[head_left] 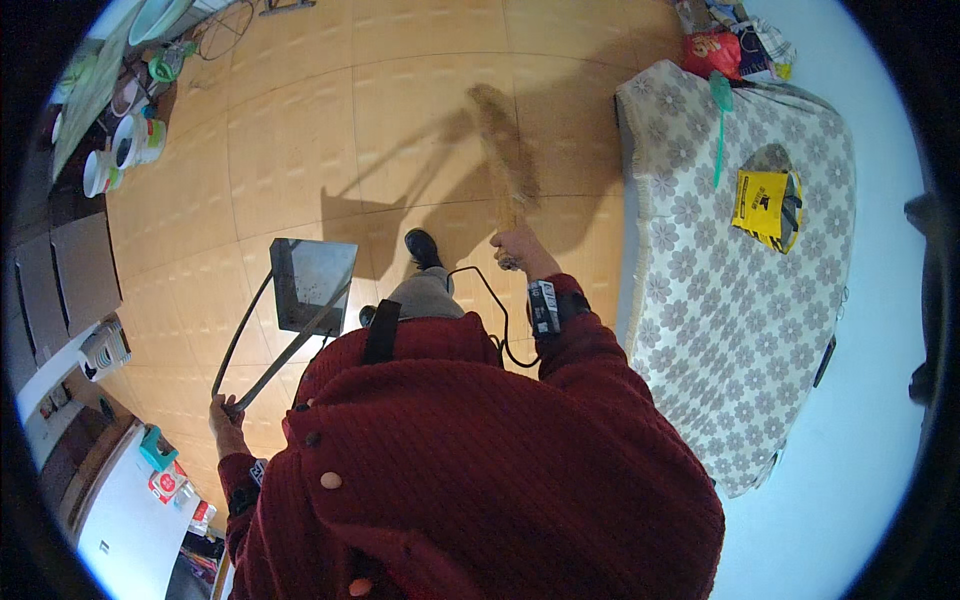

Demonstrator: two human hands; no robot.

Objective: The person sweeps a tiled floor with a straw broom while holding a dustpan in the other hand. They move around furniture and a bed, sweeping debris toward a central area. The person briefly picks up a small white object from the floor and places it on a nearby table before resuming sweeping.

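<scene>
A straw hand broom reaches forward over the tiled floor, its handle wrapped in the closed fingers of my right hand. Low on the left, my left hand grips the long bent handle of a dustpan. The dustpan's grey, box-shaped pan is beside my feet, with dark specks visible inside it. The broom head is well apart from the pan. My shoe shows between the two tools.
On the right stands a table with a flower-patterned cloth, bearing a yellow bag and a green fly swatter. A red bag sits behind it. White buckets line the left, near a white cabinet top.
</scene>
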